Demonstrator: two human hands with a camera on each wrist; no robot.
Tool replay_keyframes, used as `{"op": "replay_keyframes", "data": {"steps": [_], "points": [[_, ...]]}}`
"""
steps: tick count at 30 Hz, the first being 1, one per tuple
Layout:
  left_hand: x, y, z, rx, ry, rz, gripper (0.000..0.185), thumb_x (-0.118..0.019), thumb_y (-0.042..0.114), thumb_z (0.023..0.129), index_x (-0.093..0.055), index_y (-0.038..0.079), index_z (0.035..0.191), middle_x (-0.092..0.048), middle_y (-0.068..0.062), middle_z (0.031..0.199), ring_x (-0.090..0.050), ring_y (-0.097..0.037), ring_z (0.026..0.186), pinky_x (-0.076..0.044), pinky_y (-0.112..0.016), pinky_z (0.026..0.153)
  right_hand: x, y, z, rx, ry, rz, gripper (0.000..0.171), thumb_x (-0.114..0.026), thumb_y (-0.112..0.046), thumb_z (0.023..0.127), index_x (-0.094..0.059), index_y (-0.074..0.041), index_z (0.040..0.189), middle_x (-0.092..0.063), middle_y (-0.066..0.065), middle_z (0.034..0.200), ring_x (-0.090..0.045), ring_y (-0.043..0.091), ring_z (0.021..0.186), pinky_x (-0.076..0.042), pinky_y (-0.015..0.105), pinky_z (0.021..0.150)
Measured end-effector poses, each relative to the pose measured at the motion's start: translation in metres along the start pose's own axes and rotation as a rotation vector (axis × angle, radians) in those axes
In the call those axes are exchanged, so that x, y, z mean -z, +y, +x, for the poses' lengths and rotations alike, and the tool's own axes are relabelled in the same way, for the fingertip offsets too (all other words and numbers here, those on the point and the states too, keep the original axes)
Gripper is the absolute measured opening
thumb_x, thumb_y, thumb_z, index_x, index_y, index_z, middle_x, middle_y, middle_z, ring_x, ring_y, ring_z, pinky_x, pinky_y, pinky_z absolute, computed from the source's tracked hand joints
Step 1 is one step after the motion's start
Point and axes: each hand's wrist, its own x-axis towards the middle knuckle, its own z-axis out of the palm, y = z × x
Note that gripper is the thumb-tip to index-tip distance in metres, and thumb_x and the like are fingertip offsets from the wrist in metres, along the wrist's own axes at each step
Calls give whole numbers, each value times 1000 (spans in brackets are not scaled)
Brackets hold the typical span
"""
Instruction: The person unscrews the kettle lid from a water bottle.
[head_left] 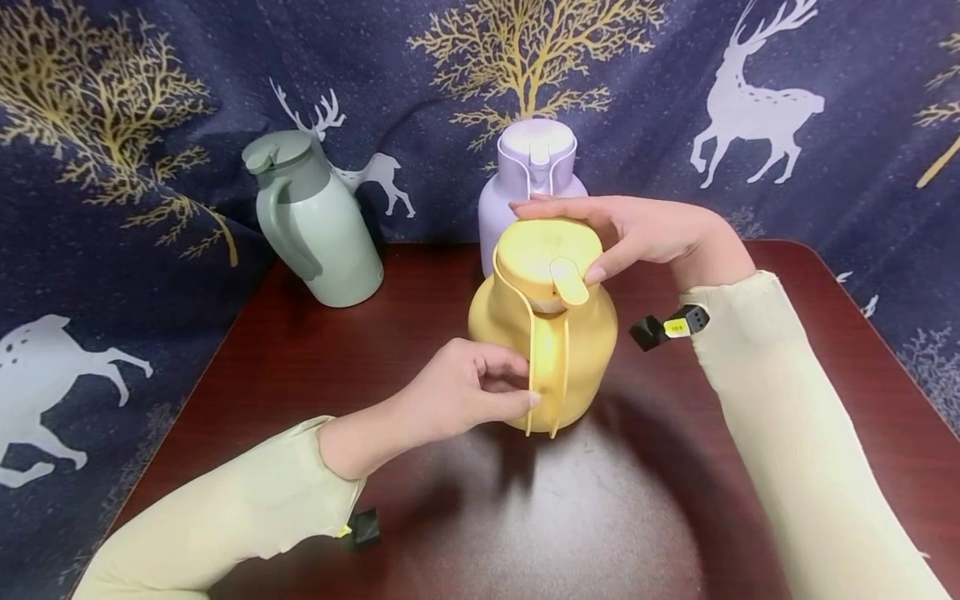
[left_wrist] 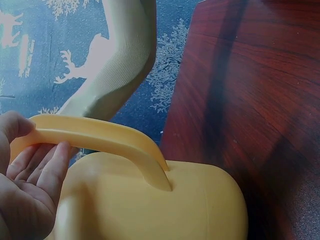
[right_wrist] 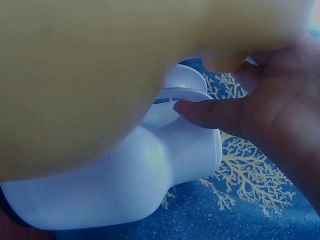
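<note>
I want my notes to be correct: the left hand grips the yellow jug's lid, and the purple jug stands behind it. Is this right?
No: the left hand grips the handle of the yellow jug, not its lid, as the head view shows. The purple jug stands behind.

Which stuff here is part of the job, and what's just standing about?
In the job:
yellow jug
left hand, gripping its handle
right hand, at its lid

Apparently unused:
purple jug, behind the yellow one
green jug, back left

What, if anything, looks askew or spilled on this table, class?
The tab on the yellow jug looks askew, pointing right of its handle; on the purple jug, tab and handle line up. No spill shows.
</note>
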Motion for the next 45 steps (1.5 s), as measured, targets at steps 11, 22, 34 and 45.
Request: {"op": "replay_keyframes", "data": {"steps": [11, 22, 34, 45], "points": [[-5, -4, 2, 14, -19, -61, 21, -72, 3, 84, -71, -6, 102, -75, -20, 106, -75, -21, 95, -60, -26, 82, -75, -6, -23, -65, 746, -264, 113, -71, -75, 68, -29, -18, 156, -21, 3, 166, -22, 31, 151, -25, 53, 122], [-1, -2, -1, 6, 3, -8, 19, -72, 6, 84, -73, -3, 102, -77, -16, 98, -72, -7, 85, -60, -26, 79, -114, -8, -10, -280, 987, -559, 85, -80, -33, 81, -38, -15, 152, -43, 9, 154, -32, 25, 142, -31, 44, 119], [-1, -2, 2, 15, -4, -12, 20, -73, 5, 83, -73, -4, 101, -76, -18, 98, -73, -10, 87, -59, -25, 80, -58, 18, -28, 43, 545, -107, 76, -69, -21, 91, -29, -8, 155, -54, -4, 141, -56, 7, 122, -50, 18, 97], [0, -2, 3, 16, -17, -42, 18, -72, 4, 84, -71, -6, 99, -76, -17, 102, -75, -17, 93, -59, -26, 84, -6, 8, -28, -32, 146, -67, 82, -64, -12, 93, -16, -6, 158, -37, -6, 158, -42, 4, 139, -39, 17, 111]]}}
